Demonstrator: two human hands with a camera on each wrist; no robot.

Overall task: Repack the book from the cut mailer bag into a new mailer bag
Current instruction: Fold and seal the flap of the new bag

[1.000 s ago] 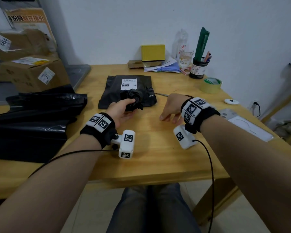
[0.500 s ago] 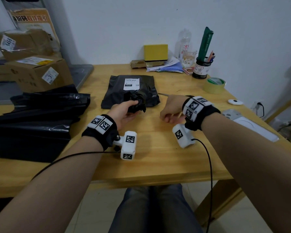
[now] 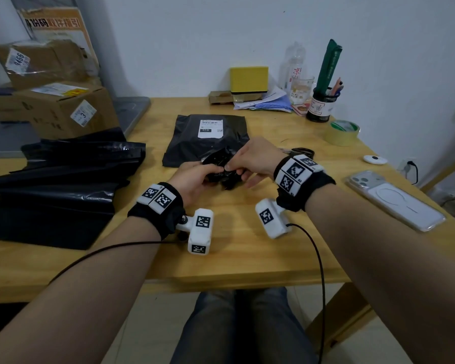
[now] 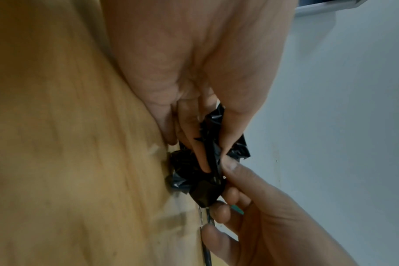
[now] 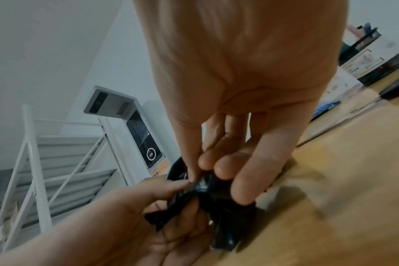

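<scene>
Stack of black mailer bags point(image 3: 61, 177), left of frame: lying flat on the bench point(image 3: 247, 248), untouched.

Left hand point(image 3: 192, 179), centre: fingers curled round a crumpled wad of black plastic point(image 3: 221, 169), held just above the bench.

Right hand point(image 3: 255, 158), right of centre: a second ago it rested apart on the bench, holding nothing; it now meets the left hand, with thumb and fingertips pinching the same wad. The wrist views confirm both hands pinch the plastic between them.

Labelled black mailer point(image 3: 208, 137), upper centre, just behind the hands: flat and bulging. The book is not visible; judged to be inside it, though that cannot be confirmed.

Assessment: the wad appears to be the discarded cut bag, now being compacted two-handed. Repacking looks largely complete; disposal remains.
</scene>
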